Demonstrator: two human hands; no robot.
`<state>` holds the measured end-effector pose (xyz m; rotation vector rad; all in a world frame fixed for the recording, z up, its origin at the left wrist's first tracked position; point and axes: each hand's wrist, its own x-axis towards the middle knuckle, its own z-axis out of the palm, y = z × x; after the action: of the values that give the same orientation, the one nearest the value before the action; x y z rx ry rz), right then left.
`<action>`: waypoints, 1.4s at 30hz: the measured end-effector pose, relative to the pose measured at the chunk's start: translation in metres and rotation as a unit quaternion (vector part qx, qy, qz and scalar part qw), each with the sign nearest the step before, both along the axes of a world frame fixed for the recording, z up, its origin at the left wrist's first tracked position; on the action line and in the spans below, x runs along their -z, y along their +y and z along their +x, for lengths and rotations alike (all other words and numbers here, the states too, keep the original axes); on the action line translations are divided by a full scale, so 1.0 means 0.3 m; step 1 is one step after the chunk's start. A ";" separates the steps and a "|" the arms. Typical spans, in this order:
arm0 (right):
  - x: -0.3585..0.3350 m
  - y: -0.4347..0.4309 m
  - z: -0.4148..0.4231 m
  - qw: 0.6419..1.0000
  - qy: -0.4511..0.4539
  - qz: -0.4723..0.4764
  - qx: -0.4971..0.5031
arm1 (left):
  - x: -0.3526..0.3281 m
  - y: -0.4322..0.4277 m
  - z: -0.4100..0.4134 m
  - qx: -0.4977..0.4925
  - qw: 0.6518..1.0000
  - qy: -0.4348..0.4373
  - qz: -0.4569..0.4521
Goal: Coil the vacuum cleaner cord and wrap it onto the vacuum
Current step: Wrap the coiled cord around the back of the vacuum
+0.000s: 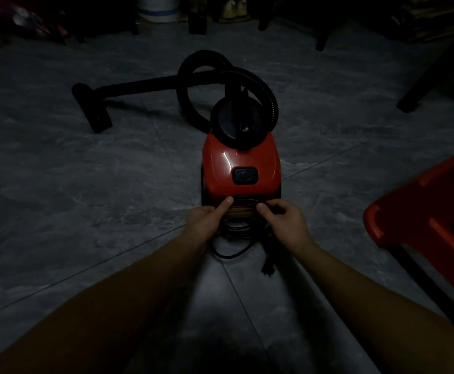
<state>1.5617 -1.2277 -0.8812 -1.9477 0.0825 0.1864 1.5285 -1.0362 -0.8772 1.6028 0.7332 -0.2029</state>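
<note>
Pinching the cord [227,255] at the rear of the red vacuum [243,160] is the right hand [285,220]; the left hand [207,220] presses its thumb there, its grasp unclear. Beyond lie the hose [273,103] and wand [144,86]; a red stool [414,201] stands right, and the plug [267,269] lies between the forearms. The rear label [240,211] is too dim to read.

Head-worn wide view looks forward and down, close over the floor [85,184] ahead

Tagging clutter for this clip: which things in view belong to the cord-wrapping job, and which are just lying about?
In the job: vacuum; cord; plug; left hand, at the coil; right hand, pinching the cord.

Lying about: hose; wand; red stool; white container.
</note>
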 end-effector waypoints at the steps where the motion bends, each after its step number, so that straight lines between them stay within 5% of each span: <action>1: -0.003 0.000 -0.001 1.000 -0.006 -0.009 -0.008 | -0.001 0.000 -0.002 -0.002 1.000 0.000 -0.006; 13: -0.031 0.028 -0.013 0.985 -0.075 -0.151 -0.037 | -0.012 -0.003 -0.002 0.002 1.000 0.006 -0.012; 23: -0.028 -0.008 -0.018 0.980 -0.091 -0.173 -0.043 | 0.006 0.000 -0.001 0.005 1.000 0.012 0.003; 30: -0.026 -0.002 -0.008 0.944 -0.163 -0.263 -0.114 | -0.011 -0.008 -0.006 -0.005 1.000 0.004 -0.005; 42: -0.052 -0.042 0.066 0.957 -0.088 -0.219 -0.167 | -0.012 0.000 -0.004 0.001 1.000 -0.006 0.013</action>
<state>1.5814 -1.2404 -0.8656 -2.4053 -0.3555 0.2295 1.5272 -1.0361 -0.8735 1.6290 0.7276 -0.1864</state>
